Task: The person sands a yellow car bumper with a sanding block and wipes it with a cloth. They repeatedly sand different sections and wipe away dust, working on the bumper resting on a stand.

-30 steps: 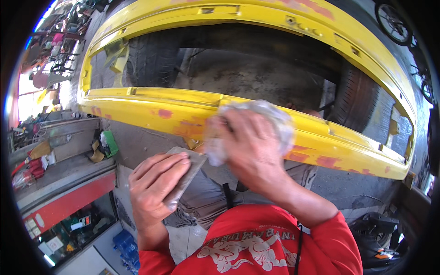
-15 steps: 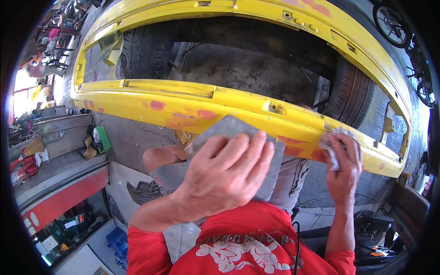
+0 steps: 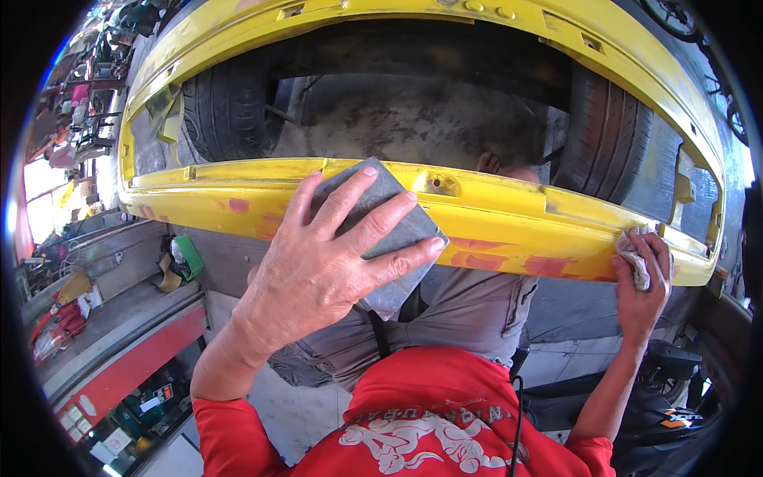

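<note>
The fingers [image 3: 381, 226] of the left hand [image 3: 318, 274] are spread wide and nearly straight, fanned over a flat grey block [image 3: 372, 195]. From where I stand, the block overlaps the front bar of a yellow bumper [image 3: 509, 225], a little left of its middle; I can't tell whether it touches the paint. The back of that hand faces up, and the forearm slants in from the lower left, elbow bent outward.

Over on the right, the fingers of the right hand [image 3: 648, 290] are curled close together, pinching a crumpled whitish cloth [image 3: 633, 253] against the thumb. The cloth sits at the bumper's right end, and that arm reaches up and outward from a red sleeve [image 3: 590, 455].

The bumper stretches right across in front of the person, its lower face marked with reddish patches [image 3: 548, 265]. Two dark tyres [image 3: 226, 115] show inside its opening, one toward each end.

Away to the left, a green perforated basket [image 3: 189, 256] is tipped on a cluttered bench; I can't make out its contents. Below, behind the glass of a case with a red front band [image 3: 131, 362], there are pale cards or boxes and dark green things, too small to identify.
</note>
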Demonstrator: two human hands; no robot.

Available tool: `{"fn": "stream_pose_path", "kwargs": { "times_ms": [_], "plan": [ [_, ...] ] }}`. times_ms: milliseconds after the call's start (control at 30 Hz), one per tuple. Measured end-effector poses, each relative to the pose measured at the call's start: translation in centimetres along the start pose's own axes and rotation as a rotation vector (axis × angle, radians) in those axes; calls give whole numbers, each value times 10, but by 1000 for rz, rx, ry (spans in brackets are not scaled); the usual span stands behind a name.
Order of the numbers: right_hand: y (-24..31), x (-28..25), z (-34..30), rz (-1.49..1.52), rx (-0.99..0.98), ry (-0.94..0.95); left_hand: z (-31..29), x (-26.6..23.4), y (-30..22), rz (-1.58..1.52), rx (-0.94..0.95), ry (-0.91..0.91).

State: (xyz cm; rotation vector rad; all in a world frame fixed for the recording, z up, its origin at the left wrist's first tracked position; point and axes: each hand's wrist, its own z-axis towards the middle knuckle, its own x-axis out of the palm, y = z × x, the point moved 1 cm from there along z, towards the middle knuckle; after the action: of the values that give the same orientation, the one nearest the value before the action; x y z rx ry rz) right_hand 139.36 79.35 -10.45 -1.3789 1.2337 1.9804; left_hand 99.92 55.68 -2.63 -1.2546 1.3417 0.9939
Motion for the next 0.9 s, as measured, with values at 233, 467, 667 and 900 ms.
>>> {"fn": "stream_pose_path", "kwargs": {
  "times_ms": [233, 467, 667, 900],
  "plan": [
    [-3, 3, 0, 31, 14, -4, 32, 12, -21, -51, 170, -117],
    [-3, 2, 0, 15, 31, 6, 62, 13, -38, -102, 239, -120],
    [-4, 3, 1, 23, -4, -4, 27, -6, -16, 43, 149, -4],
    [0, 0, 5, 37, -20, 18, 69, 17, -43, -49, 248, -124]
  ]
}}
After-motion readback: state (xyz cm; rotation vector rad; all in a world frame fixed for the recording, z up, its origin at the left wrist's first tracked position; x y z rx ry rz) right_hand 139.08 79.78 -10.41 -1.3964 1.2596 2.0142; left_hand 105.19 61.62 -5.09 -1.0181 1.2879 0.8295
